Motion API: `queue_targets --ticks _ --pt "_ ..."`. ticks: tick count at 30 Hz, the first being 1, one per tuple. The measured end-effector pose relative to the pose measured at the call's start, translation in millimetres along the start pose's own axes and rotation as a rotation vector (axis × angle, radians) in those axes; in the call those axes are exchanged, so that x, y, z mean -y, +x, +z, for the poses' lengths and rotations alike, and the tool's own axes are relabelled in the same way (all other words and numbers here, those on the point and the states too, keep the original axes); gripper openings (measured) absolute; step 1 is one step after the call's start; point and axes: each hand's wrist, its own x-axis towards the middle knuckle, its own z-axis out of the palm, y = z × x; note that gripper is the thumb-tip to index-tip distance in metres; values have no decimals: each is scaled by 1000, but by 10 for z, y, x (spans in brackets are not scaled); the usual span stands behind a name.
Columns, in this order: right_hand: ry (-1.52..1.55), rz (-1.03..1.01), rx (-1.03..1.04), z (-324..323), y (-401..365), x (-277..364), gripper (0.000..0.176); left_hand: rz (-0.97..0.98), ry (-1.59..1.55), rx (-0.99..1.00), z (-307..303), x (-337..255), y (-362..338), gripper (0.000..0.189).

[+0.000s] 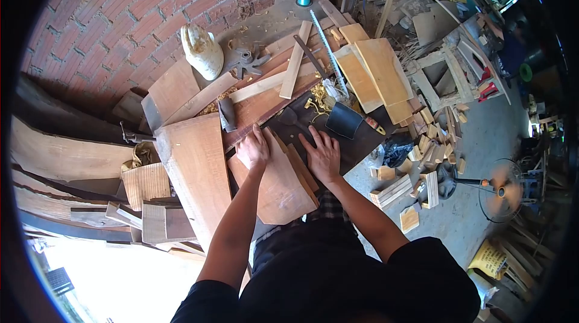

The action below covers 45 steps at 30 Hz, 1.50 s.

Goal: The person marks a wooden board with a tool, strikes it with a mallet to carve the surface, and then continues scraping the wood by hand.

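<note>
On the dark, flat work surface near the red brick wall, the left hand [252, 147] lies at the far end of a smooth, light-brown wooden board [280, 181], fingers close together and extended forward; whether they pinch its edge cannot be told. The right hand [322, 153] is open, its fingers spread apart and palm down at the board's right side, just beside the narrow brown wooden pieces [303, 167] that show along that edge; it closes around nothing visible.

The board lies between the person's forearms, close to the waist. Its long axis runs away from the body, the tapered end pointing toward the brick wall and the wider, angled end toward the dark plaid cloth [329, 210] at the waist. Its face is flat, with a soft, slightly mottled grain.

Left of it rests a broad, reddish-tan wooden panel [196, 169] with straight edges. Beyond the right hand lie a flat black rectangular piece [345, 120] and thin, curled yellow shavings [318, 101].
</note>
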Motion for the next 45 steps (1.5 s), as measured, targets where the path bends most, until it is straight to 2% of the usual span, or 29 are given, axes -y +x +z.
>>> queue_targets --ticks 1,6,8,12,14,18,20,23,30,37,45 --pt "-2 -3 -8 0 2 2 51 -9 -14 47 -11 5 4 77" --pt "-13 13 2 -12 18 30 52 -4 -29 22 -40 -18 -28 78" --pt "-16 22 10 -21 4 31 52 19 0 -39 -3 -13 -33 70" --pt "-10 14 -13 -5 26 31 53 37 12 -80 34 4 -15 70" --pt "-8 21 -7 -8 23 27 54 21 -55 26 16 42 3 78" --pt "-12 29 -1 16 4 49 53 -7 -22 87 11 40 16 77" --pt "-26 32 -1 12 20 34 52 33 34 -80 52 21 -10 69" --pt "-9 32 7 -10 20 50 51 36 7 -119 63 9 -26 69" --pt "-21 40 13 17 30 40 52 27 45 -29 36 11 -7 65" --pt "-10 44 35 -8 54 36 54 33 44 -38 41 8 -5 61" --pt "-24 28 27 40 36 27 54 46 70 -60 77 47 15 65"
